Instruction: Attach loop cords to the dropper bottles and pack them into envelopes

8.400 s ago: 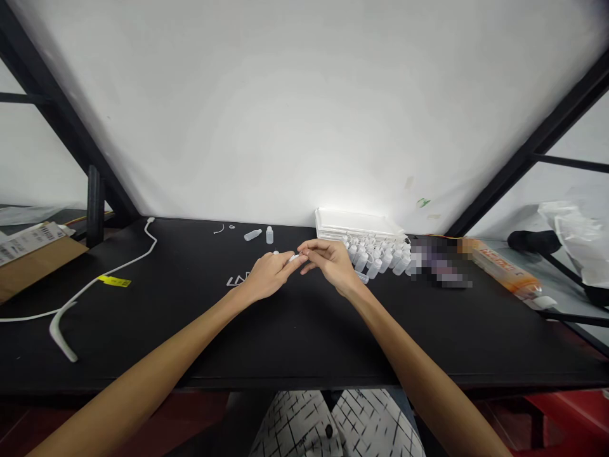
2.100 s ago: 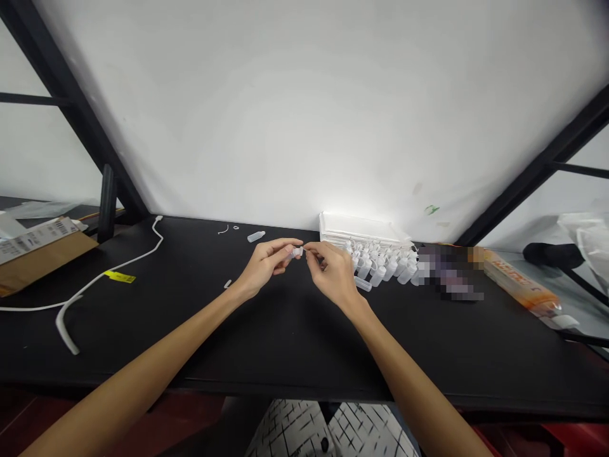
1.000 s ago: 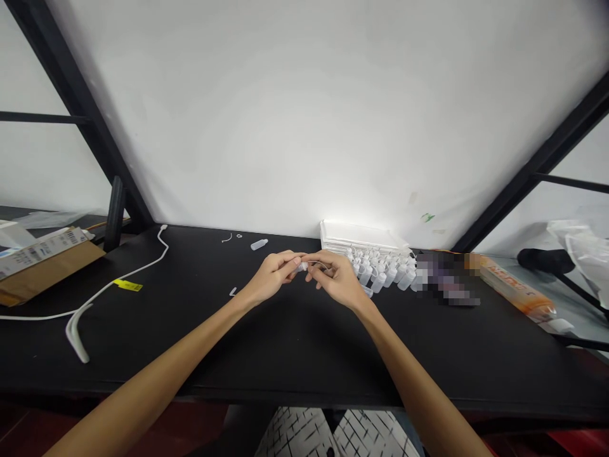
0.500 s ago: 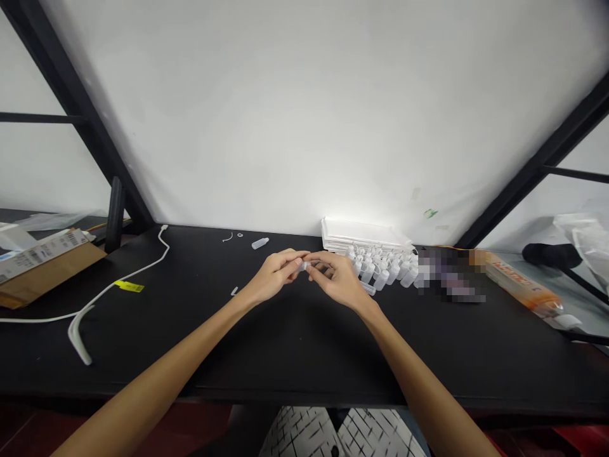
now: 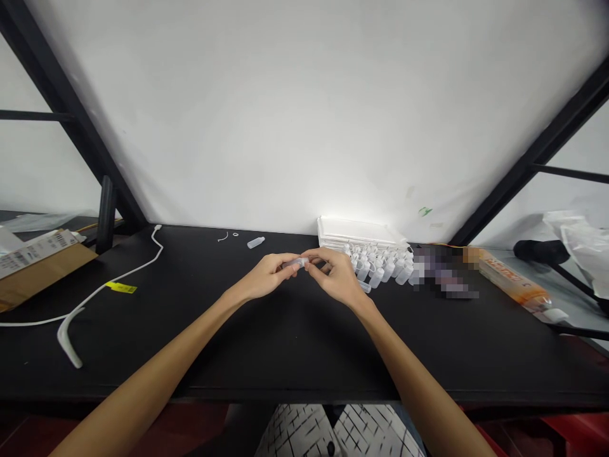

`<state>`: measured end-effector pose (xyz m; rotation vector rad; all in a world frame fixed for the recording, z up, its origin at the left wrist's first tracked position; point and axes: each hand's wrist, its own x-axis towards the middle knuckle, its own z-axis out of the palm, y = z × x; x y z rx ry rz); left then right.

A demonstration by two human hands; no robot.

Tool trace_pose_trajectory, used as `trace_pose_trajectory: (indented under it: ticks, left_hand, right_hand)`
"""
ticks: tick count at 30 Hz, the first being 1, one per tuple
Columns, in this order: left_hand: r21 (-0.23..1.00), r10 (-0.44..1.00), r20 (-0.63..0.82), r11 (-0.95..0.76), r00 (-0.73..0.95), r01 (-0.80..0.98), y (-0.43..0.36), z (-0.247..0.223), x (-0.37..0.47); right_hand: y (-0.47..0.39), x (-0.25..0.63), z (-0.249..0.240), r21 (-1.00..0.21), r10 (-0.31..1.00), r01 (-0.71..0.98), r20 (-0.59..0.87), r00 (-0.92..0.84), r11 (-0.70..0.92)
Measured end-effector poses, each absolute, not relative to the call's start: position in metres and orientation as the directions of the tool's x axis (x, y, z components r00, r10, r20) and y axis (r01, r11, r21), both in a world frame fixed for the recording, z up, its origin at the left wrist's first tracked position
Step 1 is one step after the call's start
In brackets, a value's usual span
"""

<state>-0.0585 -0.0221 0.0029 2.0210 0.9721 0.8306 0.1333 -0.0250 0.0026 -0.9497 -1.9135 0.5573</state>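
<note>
Above the middle of the black table, my left hand (image 5: 269, 275) is closed around a small translucent plastic squeeze bottle (image 5: 295, 263) lying sideways, its neck pointing right. My right hand (image 5: 335, 274) pinches the bottle's neck end with thumb and forefinger. The fingertips cover whatever piece sits there. Just beyond my right hand stand several similar squeeze bottles (image 5: 377, 277) with white caps, crowded together. One more bottle (image 5: 255, 242) lies on its side behind my left hand, near a small white ring (image 5: 235, 234) and a thin curved white strip (image 5: 222, 237).
A stack of white trays or sheets (image 5: 361, 230) rests against the wall behind the bottles. Left are a white cable (image 5: 143, 266) with a yellow tag (image 5: 121, 287) and a cardboard box (image 5: 47, 270). An orange-labelled plastic bottle (image 5: 516, 282) lies at the right, near a blurred patch.
The squeeze bottle shows more between my hands, tilted almost level. Both hands stay together at its neck. The whole view has shifted slightly, and a small white bent piece by my left wrist is out of sight.
</note>
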Motion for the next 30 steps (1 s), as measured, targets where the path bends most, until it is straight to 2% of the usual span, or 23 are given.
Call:
trace_pose_trajectory:
  ticks: [7, 14, 20, 30]
  left_hand:
    - [0.677, 0.798, 0.329, -0.572, 0.504, 0.464, -0.022, 0.001, -0.06]
    - [0.589, 0.779, 0.352, -0.615, 0.518, 0.524, -0.02, -0.001, -0.061]
    - [0.574, 0.788, 0.407, -0.614, 0.462, 0.542, -0.02, -0.004, -0.061]
    - [0.607, 0.769, 0.52, -0.639, 0.372, 0.472, -0.018, -0.004, -0.063]
  right_hand:
    - [-0.025, 0.134, 0.002, -0.723, 0.813, 0.378, 0.475, -0.336, 0.578]
    - [-0.021, 0.134, -0.004, -0.775, 0.824, 0.317, 0.431, -0.367, 0.547]
    - [-0.021, 0.133, -0.006, -0.817, 0.835, 0.264, 0.406, -0.371, 0.514]
    - [-0.024, 0.124, -0.009, -0.858, 0.846, 0.151, 0.428, -0.318, 0.491]
